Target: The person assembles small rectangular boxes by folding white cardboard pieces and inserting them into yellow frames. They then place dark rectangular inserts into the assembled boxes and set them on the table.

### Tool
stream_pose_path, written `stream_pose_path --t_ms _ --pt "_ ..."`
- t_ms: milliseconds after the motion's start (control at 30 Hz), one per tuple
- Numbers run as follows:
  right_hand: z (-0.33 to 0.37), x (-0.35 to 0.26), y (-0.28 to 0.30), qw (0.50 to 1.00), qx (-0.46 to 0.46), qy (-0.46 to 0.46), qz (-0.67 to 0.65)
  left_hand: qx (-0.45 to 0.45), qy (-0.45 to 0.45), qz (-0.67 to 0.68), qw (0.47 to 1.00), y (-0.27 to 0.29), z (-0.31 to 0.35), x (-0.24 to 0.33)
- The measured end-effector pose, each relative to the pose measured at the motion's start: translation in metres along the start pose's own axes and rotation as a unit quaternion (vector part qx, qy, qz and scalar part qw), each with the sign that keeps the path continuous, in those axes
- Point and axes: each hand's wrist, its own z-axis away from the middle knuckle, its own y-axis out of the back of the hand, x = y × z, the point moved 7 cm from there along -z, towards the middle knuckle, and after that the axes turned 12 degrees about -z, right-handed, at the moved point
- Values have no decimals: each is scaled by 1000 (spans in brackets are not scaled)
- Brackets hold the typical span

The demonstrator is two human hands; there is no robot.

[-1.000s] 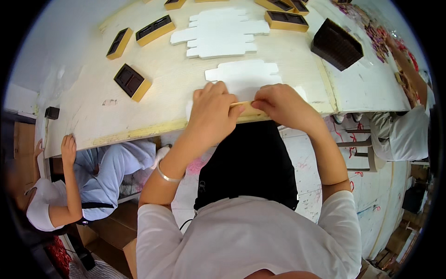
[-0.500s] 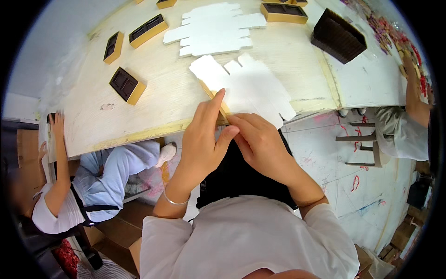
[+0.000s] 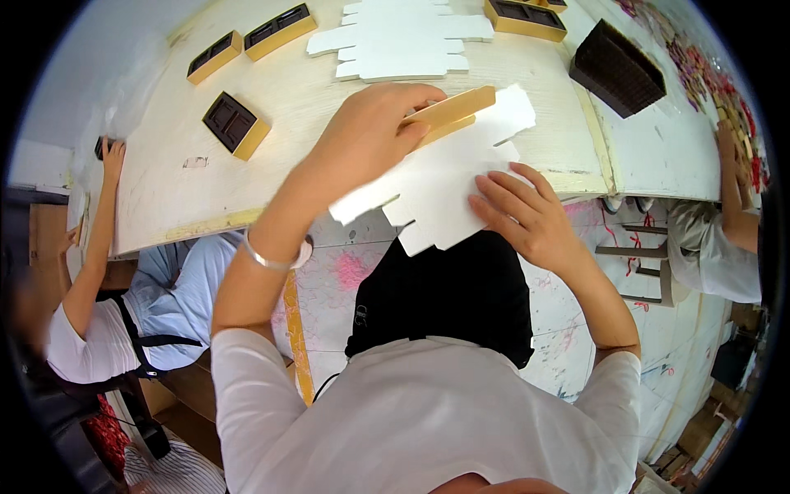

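A die-cut card box blank, white on the upper face, lies at the table's near edge and juts past it toward me. Along its far side a gold flap stands folded up. My left hand pinches that flap, with the thumb on the near side and the fingers partly hidden behind it. My right hand rests on the blank's right part, its fingers spread and flat on the white card.
Beyond lies a stack of white blanks. Gold boxes with dark inserts stand at the left, more at the far right. A stack of dark brown inserts is on the right. Co-workers' hands show at both sides.
The blank has turned, and its folded gold edge now faces away from me. My left hand has moved farther off onto that flap; my right hand has shifted right and spread out.
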Motion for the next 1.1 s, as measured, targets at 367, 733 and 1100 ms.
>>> stream_pose_path --t_ms 367,733,1100 --pt "-59 3 -6 999 28 13 -17 -100 3 -8 995 -30 -6 -23" --pt "-89 37 -25 938 -121 -167 -279 -107 -12 -67 992 -22 -1 2" --pt "-71 -17 -33 985 -149 -89 19 -25 49 -4 999 -12 14 1"
